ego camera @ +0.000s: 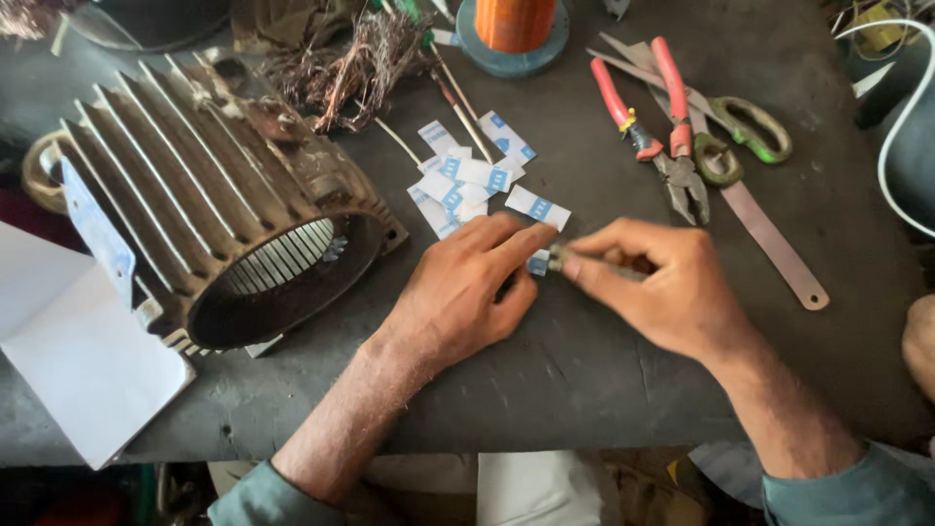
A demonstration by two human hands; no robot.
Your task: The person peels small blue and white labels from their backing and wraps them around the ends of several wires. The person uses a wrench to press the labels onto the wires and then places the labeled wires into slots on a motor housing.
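Observation:
My left hand (pixel 466 292) rests palm down on the dark table (pixel 584 390), its fingertips pinching a small white and blue paper slip (pixel 539 262). My right hand (pixel 662 287) meets it from the right, fingers closed on a thin grey tool or strip that touches the same slip; its shape is mostly hidden. Just beyond my hands lies a loose pile of several similar paper slips (pixel 467 177). A ribbed metal motor housing (pixel 209 209) lies on its side to the left, its open slotted bore facing me.
Red-handled pliers (pixel 651 136), green-handled scissors (pixel 740 127) and a flat metal strip (pixel 774 244) lie at the right. An orange wire spool (pixel 514 24) and a tangle of copper wire (pixel 351 68) sit at the back. White paper (pixel 78 360) overhangs the front-left edge.

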